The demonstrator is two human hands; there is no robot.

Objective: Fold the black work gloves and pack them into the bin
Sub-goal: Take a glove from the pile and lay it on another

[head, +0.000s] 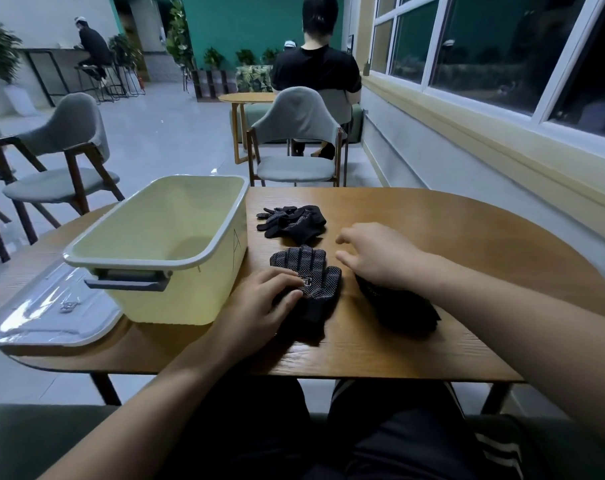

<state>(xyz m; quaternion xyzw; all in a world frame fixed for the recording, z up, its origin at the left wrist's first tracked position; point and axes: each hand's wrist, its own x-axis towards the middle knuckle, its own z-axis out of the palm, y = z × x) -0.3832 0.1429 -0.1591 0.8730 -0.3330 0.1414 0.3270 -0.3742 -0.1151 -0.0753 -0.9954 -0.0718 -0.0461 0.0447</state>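
At the near middle of the table (467,237), the left hand (259,299) lies with its fingers flat on the cuff end of a dotted black glove (311,271), pinning it palm-up against the wood. The right hand (377,259), at three o'clock from that glove, has loose, parted fingers and grips nothing; its wrist rests over a dark stack of gloves (401,310). Whether it touches the flat glove I cannot tell.

At twelve o'clock from the flat glove sits a crumpled heap of gloves (290,221), unfolded. At nine o'clock stands the pale yellow bin (138,263), nothing visible inside it, with its clear lid (51,306) lying farther out at eight o'clock.

The step looks like smoothing one glove before folding. Next, the free hand would likely need to take the fingertips and bring them over toward the cuff while the other hand keeps the glove from sliding.
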